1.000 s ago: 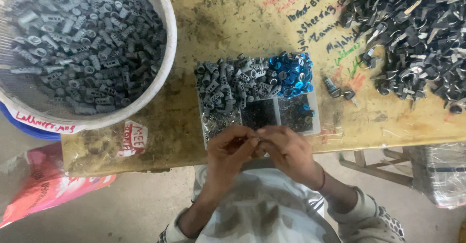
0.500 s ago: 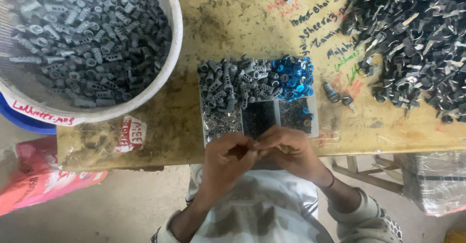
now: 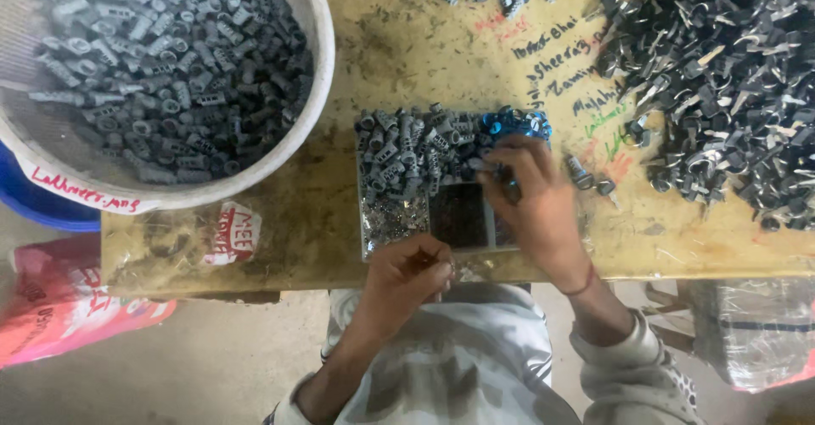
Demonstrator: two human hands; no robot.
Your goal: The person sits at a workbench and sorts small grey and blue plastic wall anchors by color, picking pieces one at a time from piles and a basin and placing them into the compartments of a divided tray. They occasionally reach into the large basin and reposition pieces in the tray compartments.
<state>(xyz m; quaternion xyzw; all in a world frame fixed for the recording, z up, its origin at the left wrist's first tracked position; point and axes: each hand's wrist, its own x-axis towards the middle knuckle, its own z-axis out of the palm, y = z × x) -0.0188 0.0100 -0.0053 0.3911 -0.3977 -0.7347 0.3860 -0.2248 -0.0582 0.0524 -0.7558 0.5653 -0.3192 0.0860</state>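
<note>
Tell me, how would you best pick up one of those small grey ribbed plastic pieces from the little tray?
Probably pinch one across its ribbed sides, coming straight down from above. The grey pieces lie heaped loosely in the open-topped clear tray, so only the top ones are free. The right hand reaches in from above; the left hand holds something small at the table edge.

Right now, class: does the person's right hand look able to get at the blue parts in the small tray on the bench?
Probably yes. The right hand is over the small tray, its fingers beside the blue parts, and nothing lies between them.
</note>
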